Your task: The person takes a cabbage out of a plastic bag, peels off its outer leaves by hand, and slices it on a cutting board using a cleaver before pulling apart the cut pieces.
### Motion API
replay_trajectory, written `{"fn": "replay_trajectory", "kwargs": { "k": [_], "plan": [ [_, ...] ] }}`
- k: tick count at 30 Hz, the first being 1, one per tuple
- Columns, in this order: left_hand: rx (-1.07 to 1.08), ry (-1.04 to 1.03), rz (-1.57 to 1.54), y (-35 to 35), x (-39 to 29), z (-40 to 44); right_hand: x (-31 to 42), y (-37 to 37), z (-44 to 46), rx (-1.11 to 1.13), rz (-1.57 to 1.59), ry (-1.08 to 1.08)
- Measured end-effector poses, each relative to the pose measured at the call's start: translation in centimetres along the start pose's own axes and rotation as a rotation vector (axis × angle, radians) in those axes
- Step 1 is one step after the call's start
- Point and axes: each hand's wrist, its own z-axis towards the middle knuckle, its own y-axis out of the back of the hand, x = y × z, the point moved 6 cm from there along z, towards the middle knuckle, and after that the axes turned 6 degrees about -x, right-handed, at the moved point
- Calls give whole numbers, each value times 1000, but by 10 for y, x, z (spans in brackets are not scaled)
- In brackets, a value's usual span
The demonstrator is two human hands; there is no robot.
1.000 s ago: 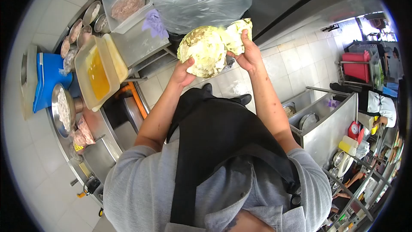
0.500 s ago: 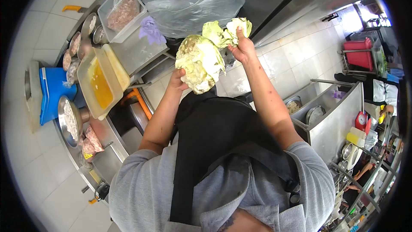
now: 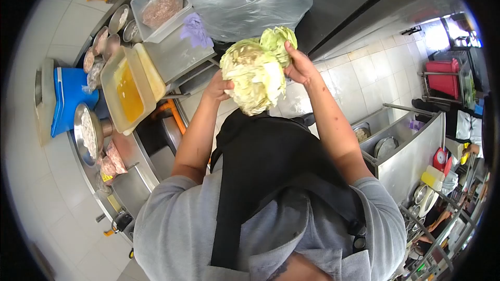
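Note:
A pale green cabbage (image 3: pixel 252 80) with browned, ragged outer leaves is held up in front of the black apron. My left hand (image 3: pixel 219 87) grips it from the left side, fingers curled round its edge. On the other side, my right hand (image 3: pixel 299 64) is closed on a loose cabbage leaf (image 3: pixel 278 42), thumb on top. That leaf lies against the upper right of the head; whether it is still joined there I cannot tell.
Left of me, a steel counter holds a tub of yellow liquid (image 3: pixel 127 91), a container of ground meat (image 3: pixel 162 8), a metal bowl (image 3: pixel 88 132) and a purple cloth (image 3: pixel 196 30). A large plastic bag (image 3: pixel 250 13) lies ahead. Steel shelving (image 3: pixel 411 145) and people are at right.
My right hand has come in toward the cabbage, bringing the leaf from out at the right to against the head. My left hand keeps its hold.

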Motion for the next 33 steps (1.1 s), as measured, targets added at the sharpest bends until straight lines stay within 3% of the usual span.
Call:
{"fn": "replay_trajectory", "kwargs": {
  "k": [1, 3, 5, 9, 11, 12, 13, 15, 16, 17, 19, 20, 25, 27, 28, 31, 33],
  "plan": [
    [-4, -8, -3, 1, -1, 4, -6, -17, -8, 69, 85, -13],
    [-42, 21, 110, -8, -2, 16, -21, -36, -23, -8, 193, -142],
    [-54, 1, 105, -25, -5, 29, -20, -49, -24, 107, 429, -195],
    [-135, -53, 233, -72, -14, 43, -16, -38, -30, 216, 557, -51],
    [-338, -107, 636, -79, -16, 43, -4, -28, -37, 238, 521, 155],
    [-387, -154, 763, -84, -18, 42, 3, -17, -38, 35, 262, 296],
    [-377, -154, 763, -93, -15, 40, 9, -14, -41, 31, 262, 304],
    [-663, -236, 1036, -107, -25, 27, 21, -22, -47, 68, 565, 119],
    [-546, -174, 645, -98, -2, 31, 27, -22, -45, 16, 499, 138],
    [-539, -172, 651, -97, 4, 29, 26, -21, -42, 16, 504, 146],
    [-408, -108, 444, -100, 20, 29, 25, -6, -38, -279, 189, 309],
    [-376, -56, 413, -93, 28, 29, 28, -18, -46, -327, 181, 345],
    [-227, -114, 71, -58, 48, 31, 39, -25, -56, -423, 47, 452],
    [-34, -65, -149, -63, 49, 31, 49, -26, -61, -455, -143, 535],
    [-5, -40, -111, -62, 51, 29, 55, -30, -63, -477, -233, 636],
    [-110, -45, -329, -66, 51, 24, 61, -12, -53, -604, -488, 788],
    [-183, -63, -289, -66, 49, 25, 72, -21, -55, -607, -465, 793]
  ]
}}
